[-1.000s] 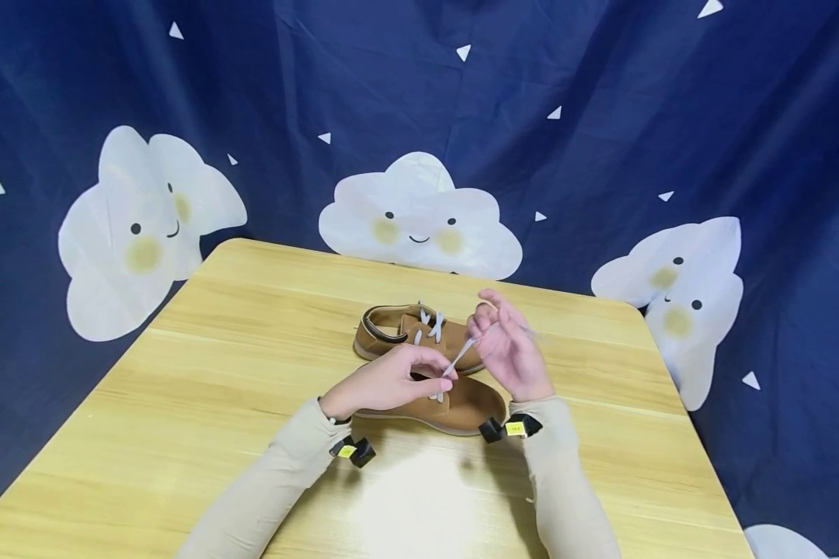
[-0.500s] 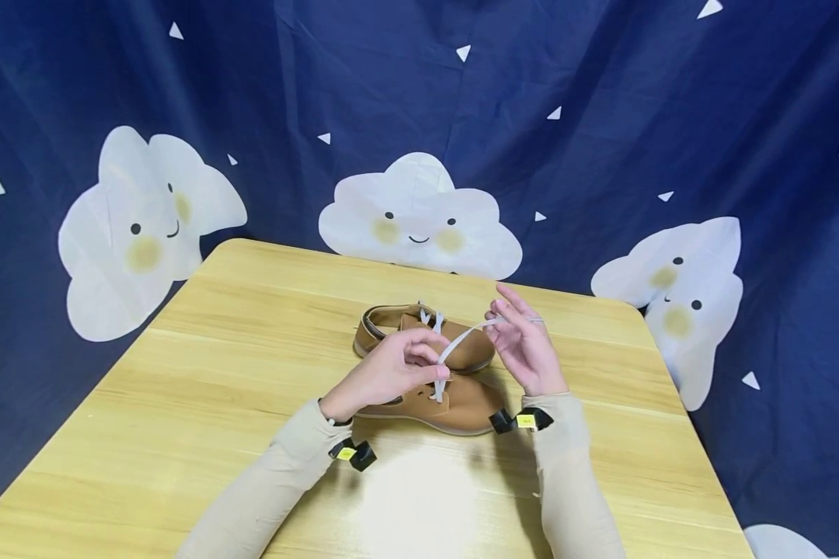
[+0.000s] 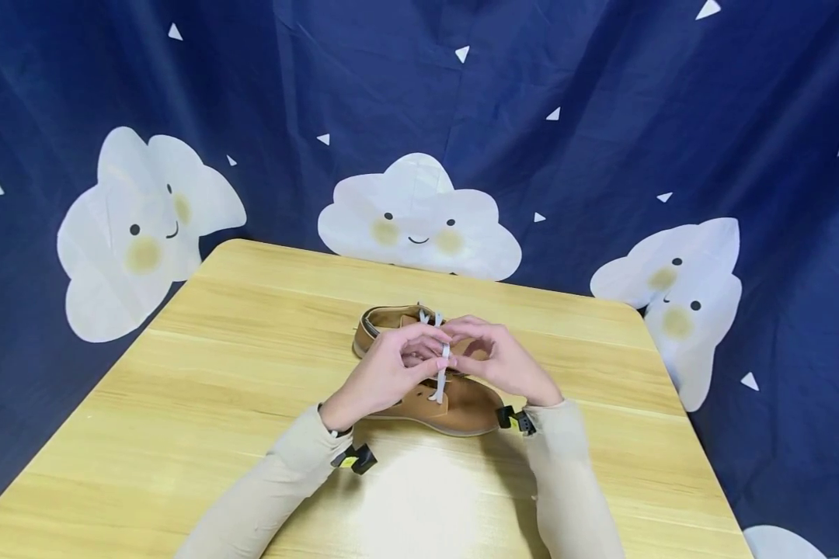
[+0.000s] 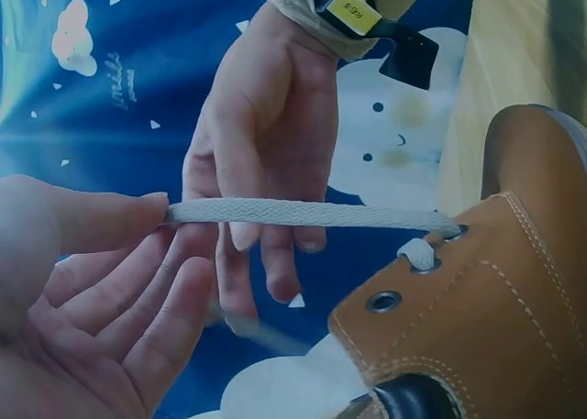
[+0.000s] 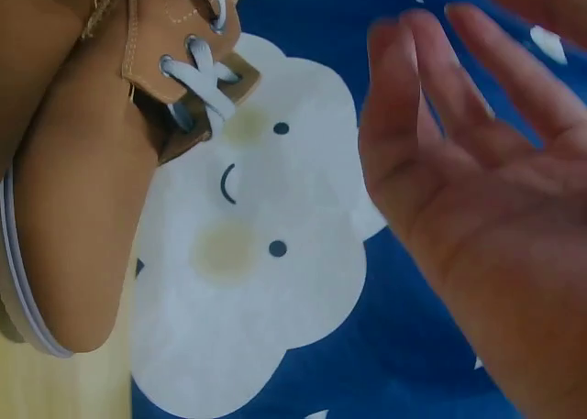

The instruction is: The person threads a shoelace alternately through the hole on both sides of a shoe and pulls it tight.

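Two brown leather shoes lie side by side on the table, the near shoe [image 3: 471, 407] in front of the far shoe [image 3: 368, 338]. From the near shoe's top eyelet [image 4: 383, 302] area a flat grey shoelace [image 4: 312, 214] runs taut to my left hand [image 3: 381, 376], which pinches it between thumb and fingers. My right hand [image 3: 520, 369] is right at the lace, its fingertips close to the left ones. In the left wrist view the right hand [image 4: 266, 135] hangs behind the lace with loose fingers, beside a blurred lace end. No lace shows in the right hand [image 5: 495, 217] in its own wrist view.
The wooden table [image 3: 252, 310] extends around the shoes, with its far edge against a dark blue curtain [image 3: 391, 78] printed with white clouds. Crossed laces [image 5: 206, 80] sit on a shoe in the right wrist view. Both wrists wear small black camera mounts.
The right hand first drew back to the right with the lace across its fingers, then came in to the left hand. The left hand keeps its pinch and has barely moved.
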`<state>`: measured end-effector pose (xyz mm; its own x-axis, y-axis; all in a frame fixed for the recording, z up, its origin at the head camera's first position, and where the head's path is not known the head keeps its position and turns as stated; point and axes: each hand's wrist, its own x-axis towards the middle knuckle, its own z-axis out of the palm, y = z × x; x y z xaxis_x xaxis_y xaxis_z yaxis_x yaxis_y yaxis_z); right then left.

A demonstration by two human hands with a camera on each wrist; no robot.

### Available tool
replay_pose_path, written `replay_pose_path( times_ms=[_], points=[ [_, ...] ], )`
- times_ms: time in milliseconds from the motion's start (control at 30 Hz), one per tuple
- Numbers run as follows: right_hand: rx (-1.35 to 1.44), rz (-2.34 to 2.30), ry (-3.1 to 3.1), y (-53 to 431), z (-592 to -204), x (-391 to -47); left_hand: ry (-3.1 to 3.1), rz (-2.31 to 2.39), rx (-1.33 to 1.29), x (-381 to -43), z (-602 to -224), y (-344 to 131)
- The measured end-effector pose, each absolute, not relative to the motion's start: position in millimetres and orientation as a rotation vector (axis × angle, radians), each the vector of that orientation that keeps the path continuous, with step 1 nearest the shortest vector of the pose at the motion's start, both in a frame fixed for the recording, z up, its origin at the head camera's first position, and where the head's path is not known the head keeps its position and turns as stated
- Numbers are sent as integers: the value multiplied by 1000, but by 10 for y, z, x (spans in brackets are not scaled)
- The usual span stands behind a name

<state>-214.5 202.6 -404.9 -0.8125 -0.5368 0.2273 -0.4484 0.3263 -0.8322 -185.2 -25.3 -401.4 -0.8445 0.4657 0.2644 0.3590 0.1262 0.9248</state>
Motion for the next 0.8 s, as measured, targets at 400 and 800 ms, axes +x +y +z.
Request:
replay_pose_path(
  times_ms=[400, 800],
  points=[
    [-859, -1521, 2533, 1916, -4074, -2118, 2398, 1757, 991, -1881, -4017, -318],
    [-757, -1670, 2654, 1895, -3987, -2042, 2645, 1510, 972, -2052, -4196, -348]
  ],
)
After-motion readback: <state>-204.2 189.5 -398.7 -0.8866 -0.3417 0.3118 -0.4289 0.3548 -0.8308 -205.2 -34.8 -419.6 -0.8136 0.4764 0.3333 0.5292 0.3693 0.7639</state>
